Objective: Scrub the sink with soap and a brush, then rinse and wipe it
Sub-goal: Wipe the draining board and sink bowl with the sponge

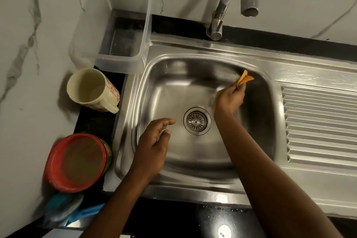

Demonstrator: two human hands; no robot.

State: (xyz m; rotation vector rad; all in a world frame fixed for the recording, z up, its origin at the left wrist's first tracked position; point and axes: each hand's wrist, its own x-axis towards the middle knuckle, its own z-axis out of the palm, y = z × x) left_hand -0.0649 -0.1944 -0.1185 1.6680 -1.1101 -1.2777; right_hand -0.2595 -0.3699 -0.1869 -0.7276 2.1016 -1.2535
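We grip orange cloth point(244, 79) in right hand point(229, 98), bunched at sink point(193, 164) back-right wall. Left hand point(152, 141) hovers over basin, fingers loose, holding nothing. Risk: small wad skips corners, leaves streaks; loose cloth could slip toward drain point(197, 120).

Home kitchen, steel sink point(193, 52), tap point(220, 15), mug point(90, 89)

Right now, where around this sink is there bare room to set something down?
Free: the ribbed drainboard right of the basin, and the flat rim behind it toward the faucet. Crowded: the left counter strip, filled by the clear plastic tub, the floral jug and the red bowls.
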